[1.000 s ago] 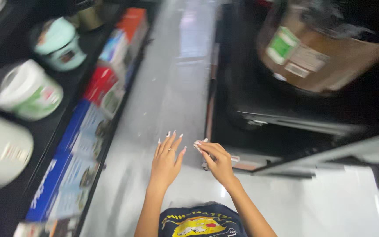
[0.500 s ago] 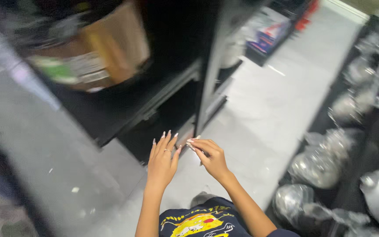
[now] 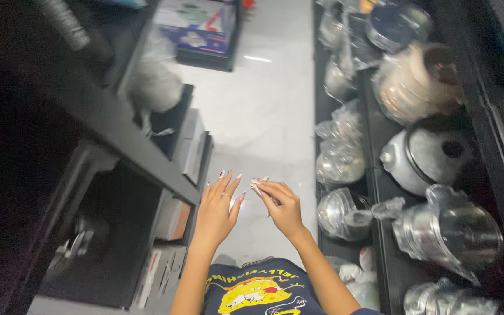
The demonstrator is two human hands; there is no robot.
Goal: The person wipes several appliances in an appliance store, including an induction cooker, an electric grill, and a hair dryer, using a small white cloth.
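Currently the left hand (image 3: 217, 207) is hovering open, fingers spread; the right hand (image 3: 281, 204) is pinching something small, which could slip onto the floor (image 3: 263, 116).

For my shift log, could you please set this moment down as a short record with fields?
Place: shop aisle with a pale tiled floor
Left hand: open, fingers spread, holds nothing
Right hand: curled beside the left; fingertips pinch a small thin thing, too small to identify
Left side: dark shelving with boxes
Right side: dark shelves with plastic-wrapped metal pots and a white cooker
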